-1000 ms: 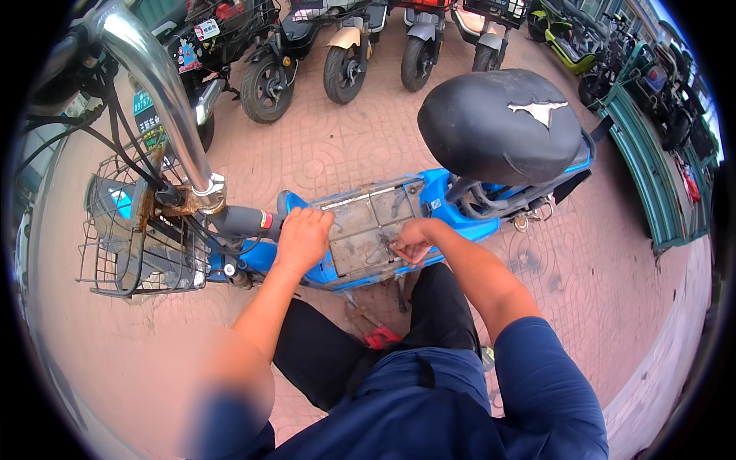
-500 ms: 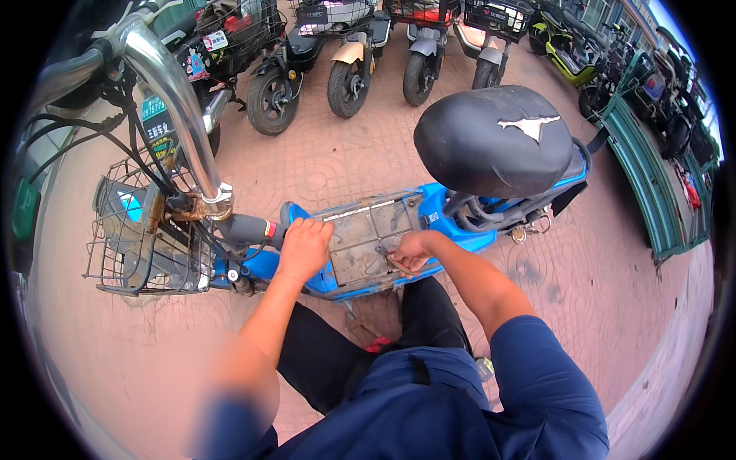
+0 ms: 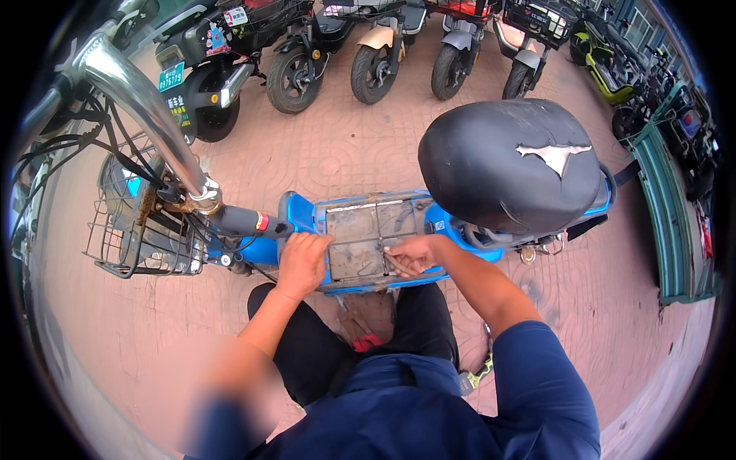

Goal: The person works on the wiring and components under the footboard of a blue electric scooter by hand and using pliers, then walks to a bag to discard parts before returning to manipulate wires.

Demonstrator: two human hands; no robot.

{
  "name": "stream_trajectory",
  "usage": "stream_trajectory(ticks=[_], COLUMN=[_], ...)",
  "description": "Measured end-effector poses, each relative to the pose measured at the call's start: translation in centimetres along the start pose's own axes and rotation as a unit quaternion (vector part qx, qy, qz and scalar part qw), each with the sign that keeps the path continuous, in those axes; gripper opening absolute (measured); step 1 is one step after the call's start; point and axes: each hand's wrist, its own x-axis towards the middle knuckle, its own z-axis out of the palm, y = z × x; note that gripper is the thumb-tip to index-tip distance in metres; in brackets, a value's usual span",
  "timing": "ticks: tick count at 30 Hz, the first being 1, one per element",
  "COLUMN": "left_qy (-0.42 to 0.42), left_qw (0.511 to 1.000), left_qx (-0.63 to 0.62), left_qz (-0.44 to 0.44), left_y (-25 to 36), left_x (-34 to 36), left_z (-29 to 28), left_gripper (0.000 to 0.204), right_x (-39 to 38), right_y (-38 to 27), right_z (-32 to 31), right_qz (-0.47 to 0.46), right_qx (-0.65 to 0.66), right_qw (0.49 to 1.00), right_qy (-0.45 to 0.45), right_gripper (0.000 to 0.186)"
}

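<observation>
A blue electric scooter stands crosswise before me, with a grimy footboard [image 3: 353,226] crossed by metal bars. My left hand [image 3: 304,261] has curled fingers on the front edge of the footboard, beside the steering column [image 3: 241,218]. My right hand [image 3: 414,251] is closed on a thin, curved object [image 3: 400,263] at the middle crossbar; what it is, I cannot make out. Above that hand is the black seat [image 3: 475,161] with torn cover. Below the scooter, between my legs, lies a red-handled item [image 3: 366,343], partly hidden.
A wire basket [image 3: 115,249] and chrome handlebar [image 3: 153,115] are at left. Several parked scooters [image 3: 372,73] line the far side. A green metal cart [image 3: 659,199] stands at right. A tool with a yellow-green handle [image 3: 479,377] lies beside my right leg on the paving.
My view has shifted, so the seat looks lower and my legs sit wider. Both hands stay at the footboard; the thin object in my right hand has turned slightly.
</observation>
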Motion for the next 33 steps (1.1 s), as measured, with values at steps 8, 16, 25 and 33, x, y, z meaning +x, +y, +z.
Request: stream_trajectory(ticks=[8,16,25,33], left_qy=[-0.001,0.062,0.037,0.143], left_qw=[0.857,0.899,0.848,0.702], left_qx=[-0.336,-0.203,-0.347,-0.522], left_qz=[-0.391,-0.384,-0.398,-0.464], left_y=[6.5,9.8,9.5,7.4], left_x=[-9.2,-6.9,-3.3,-2.5], left_z=[8.5,13.3,17.2,21.1], left_gripper=[0.026,0.028,0.018,0.038], right_x=[2.8,3.4,0.9,1.1], right_y=[1.4,0.7,0.5,1.3], right_z=[-2.8,-2.0,-0.4,-0.4], right_qz=[0.007,0.026,0.022,-0.046], right_qx=[-0.035,-0.055,0.002,-0.014], right_qw=[0.999,0.998,0.999,0.999], right_qy=[-0.033,-0.004,-0.033,-0.008], right_gripper=[0.044,0.041,0.038,0.039])
